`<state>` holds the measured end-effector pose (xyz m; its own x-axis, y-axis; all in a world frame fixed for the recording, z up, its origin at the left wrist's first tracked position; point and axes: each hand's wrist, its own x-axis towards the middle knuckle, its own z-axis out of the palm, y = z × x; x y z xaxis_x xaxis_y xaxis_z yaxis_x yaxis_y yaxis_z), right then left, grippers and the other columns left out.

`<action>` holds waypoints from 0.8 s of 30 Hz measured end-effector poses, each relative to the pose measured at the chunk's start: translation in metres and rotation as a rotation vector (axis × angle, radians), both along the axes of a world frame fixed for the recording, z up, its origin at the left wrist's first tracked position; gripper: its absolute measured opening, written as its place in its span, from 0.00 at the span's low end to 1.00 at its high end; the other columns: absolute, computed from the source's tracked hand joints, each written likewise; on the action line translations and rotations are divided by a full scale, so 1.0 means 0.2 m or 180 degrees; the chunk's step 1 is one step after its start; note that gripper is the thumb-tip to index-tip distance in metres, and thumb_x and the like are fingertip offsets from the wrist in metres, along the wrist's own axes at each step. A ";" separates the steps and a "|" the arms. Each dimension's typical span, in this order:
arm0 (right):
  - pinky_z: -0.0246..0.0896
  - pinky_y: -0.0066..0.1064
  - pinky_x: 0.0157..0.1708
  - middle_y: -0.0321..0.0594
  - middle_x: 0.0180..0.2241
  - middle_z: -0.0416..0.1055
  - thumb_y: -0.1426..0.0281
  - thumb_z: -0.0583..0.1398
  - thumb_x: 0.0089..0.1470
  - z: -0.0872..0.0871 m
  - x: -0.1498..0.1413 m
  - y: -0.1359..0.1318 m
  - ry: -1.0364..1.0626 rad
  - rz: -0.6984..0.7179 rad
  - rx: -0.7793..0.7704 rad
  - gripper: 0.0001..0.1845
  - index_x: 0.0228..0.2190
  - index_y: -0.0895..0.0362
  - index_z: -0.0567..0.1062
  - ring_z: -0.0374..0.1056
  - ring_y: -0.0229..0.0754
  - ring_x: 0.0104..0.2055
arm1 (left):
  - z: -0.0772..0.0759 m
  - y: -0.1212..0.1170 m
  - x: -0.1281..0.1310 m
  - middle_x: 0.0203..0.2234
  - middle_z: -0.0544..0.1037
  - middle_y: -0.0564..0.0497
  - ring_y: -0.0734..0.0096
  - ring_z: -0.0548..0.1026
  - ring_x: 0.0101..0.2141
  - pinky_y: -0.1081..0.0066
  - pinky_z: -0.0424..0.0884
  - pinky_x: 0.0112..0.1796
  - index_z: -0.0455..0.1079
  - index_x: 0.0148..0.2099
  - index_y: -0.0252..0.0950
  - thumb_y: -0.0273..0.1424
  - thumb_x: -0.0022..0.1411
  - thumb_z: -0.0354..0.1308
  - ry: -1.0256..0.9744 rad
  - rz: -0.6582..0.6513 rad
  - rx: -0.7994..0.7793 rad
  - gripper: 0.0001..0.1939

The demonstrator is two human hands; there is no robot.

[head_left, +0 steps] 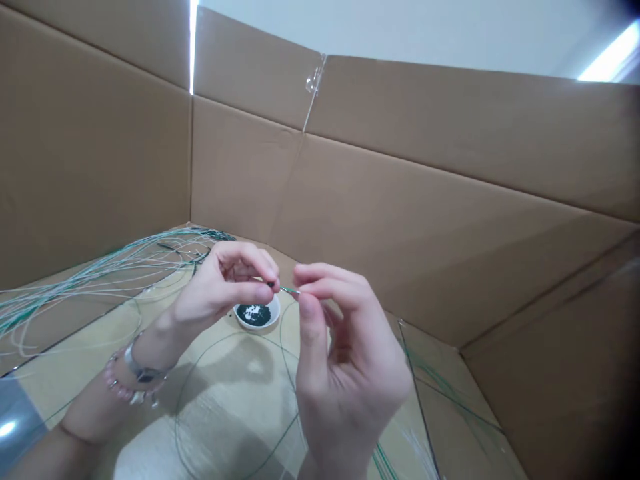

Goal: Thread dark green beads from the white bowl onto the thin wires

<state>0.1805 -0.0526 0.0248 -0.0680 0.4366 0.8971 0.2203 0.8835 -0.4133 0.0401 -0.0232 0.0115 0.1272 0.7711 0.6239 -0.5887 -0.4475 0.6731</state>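
Note:
My left hand is closed in a pinch on a small black piece between thumb and forefinger. With thumb and fingertips, my right hand grips a thin green wire just to the right of it. The short end of the wire reaches the left fingertips; I cannot tell whether it sits inside the black piece or only touches it. Below the fingertips stands a white bowl holding many small black pieces. A long thin loop of wire curves over the table under my hands.
A bundle of green and white wires lies at the left, some with dark ends toward the back. More green wires lie at the lower right. Cardboard walls enclose the yellowish table surface at the left, back and right.

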 end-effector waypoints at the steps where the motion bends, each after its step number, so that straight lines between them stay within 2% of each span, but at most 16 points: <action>1: 0.70 0.24 0.36 0.37 0.37 0.71 0.82 0.56 0.54 0.00 0.00 0.00 -0.0028 -0.0030 0.0046 0.08 0.32 0.58 0.68 0.70 0.33 0.40 | 0.00 0.00 0.00 0.24 0.78 0.56 0.82 0.76 0.25 0.86 0.73 0.27 0.77 0.28 0.37 0.20 0.45 0.69 -0.0040 0.0035 -0.0015 0.08; 8: 0.73 0.22 0.36 0.40 0.39 0.73 0.84 0.55 0.52 -0.01 -0.05 -0.02 -0.0115 -0.0013 0.0364 0.09 0.33 0.60 0.68 0.73 0.35 0.41 | 0.01 -0.04 -0.02 0.23 0.78 0.57 0.81 0.76 0.25 0.83 0.74 0.29 0.77 0.29 0.39 0.22 0.47 0.68 -0.0066 -0.0080 -0.0047 0.08; 13: 0.75 0.27 0.39 0.40 0.37 0.73 0.84 0.56 0.52 -0.01 -0.07 -0.04 -0.0140 -0.0186 0.0436 0.10 0.32 0.58 0.68 0.73 0.36 0.41 | 0.03 -0.04 -0.03 0.24 0.79 0.57 0.81 0.77 0.26 0.83 0.75 0.30 0.77 0.29 0.39 0.21 0.46 0.69 -0.0046 -0.0198 0.0042 0.08; 20: 0.75 0.24 0.31 0.41 0.38 0.74 0.82 0.55 0.53 -0.01 -0.08 -0.06 -0.0236 -0.0426 0.0397 0.09 0.32 0.56 0.68 0.73 0.37 0.41 | 0.03 -0.04 -0.04 0.25 0.79 0.55 0.79 0.77 0.26 0.81 0.75 0.29 0.77 0.29 0.39 0.19 0.46 0.68 -0.0010 -0.0187 0.0093 0.09; 24: 0.75 0.23 0.31 0.41 0.37 0.74 0.82 0.55 0.52 -0.01 -0.07 -0.06 -0.0313 -0.0634 0.0516 0.10 0.33 0.57 0.69 0.73 0.37 0.40 | 0.03 -0.05 -0.04 0.25 0.79 0.53 0.77 0.77 0.27 0.81 0.75 0.28 0.78 0.29 0.39 0.18 0.47 0.67 0.0102 -0.0012 0.0138 0.10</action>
